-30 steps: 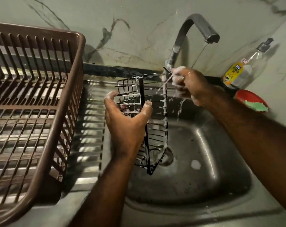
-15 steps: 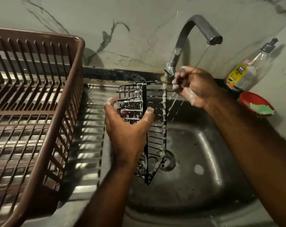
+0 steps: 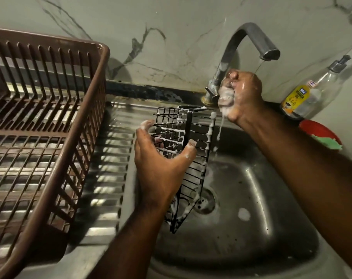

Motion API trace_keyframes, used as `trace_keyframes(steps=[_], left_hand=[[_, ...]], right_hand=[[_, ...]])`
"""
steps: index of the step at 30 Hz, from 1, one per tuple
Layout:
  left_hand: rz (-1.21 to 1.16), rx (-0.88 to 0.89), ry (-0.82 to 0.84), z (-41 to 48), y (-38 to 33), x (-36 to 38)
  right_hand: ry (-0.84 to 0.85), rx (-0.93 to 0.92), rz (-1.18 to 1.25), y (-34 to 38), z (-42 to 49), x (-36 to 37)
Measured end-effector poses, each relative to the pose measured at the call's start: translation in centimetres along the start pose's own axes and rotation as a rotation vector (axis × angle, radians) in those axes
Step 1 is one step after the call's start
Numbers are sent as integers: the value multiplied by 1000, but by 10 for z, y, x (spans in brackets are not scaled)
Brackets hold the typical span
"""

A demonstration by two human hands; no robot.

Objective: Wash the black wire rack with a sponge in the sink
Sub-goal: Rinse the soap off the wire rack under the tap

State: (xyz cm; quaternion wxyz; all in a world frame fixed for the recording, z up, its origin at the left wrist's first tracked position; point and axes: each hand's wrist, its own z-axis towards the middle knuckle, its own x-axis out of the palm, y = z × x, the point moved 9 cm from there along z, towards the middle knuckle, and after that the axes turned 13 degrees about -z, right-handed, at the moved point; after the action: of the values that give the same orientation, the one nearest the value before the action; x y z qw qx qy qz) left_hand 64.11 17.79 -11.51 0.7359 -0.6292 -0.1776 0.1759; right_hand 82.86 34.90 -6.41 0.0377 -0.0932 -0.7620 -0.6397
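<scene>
Your left hand [image 3: 161,168] has the black wire rack [image 3: 199,135] stood on end over the sink [image 3: 271,228]. Its lower tip hangs just beside the drain [image 3: 206,200]. That grip is spread wide: thumb hooked on the rack's right side, fingers curled round the left edge, palm behind the wires. White suds streak the bars.

Your right hand [image 3: 245,97] is up next to the base of the faucet [image 3: 241,37], apart from the rack. Its grip is clenched tight around the sudsy sponge [image 3: 224,97], with foam running down off it into the sink. A thin stream of water falls from the spout onto that hand.

A brown dish basket [image 3: 50,117] sits on the ribbed steel surface to your left.
</scene>
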Motion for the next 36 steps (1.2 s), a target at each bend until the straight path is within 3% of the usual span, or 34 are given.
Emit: trace_keyframes(steps=[2, 6, 11, 14, 18, 24, 31, 36], left_hand=[[-1, 9, 21, -1, -1, 1], [2, 33, 34, -3, -4, 1], [-7, 25, 20, -1, -4, -1], [-30, 4, -2, 0, -2, -4], [-101, -20, -74, 2, 2, -12], [-111, -68, -77, 3, 8, -10], [-118, -164, -135, 6, 22, -14], [-114, -178, -179, 7, 23, -18]], right_hand=[[-28, 10, 70, 0, 12, 3], [-110, -16, -57, 1, 19, 5], [44, -63, -119, 2, 21, 19], [83, -98, -341, 1, 16, 24], [181, -283, -839, 4, -6, 32], [420, -42, -579, -33, -14, 7], [236, 129, -556, -25, -3, -36], [169, -19, -895, -12, -17, -38]])
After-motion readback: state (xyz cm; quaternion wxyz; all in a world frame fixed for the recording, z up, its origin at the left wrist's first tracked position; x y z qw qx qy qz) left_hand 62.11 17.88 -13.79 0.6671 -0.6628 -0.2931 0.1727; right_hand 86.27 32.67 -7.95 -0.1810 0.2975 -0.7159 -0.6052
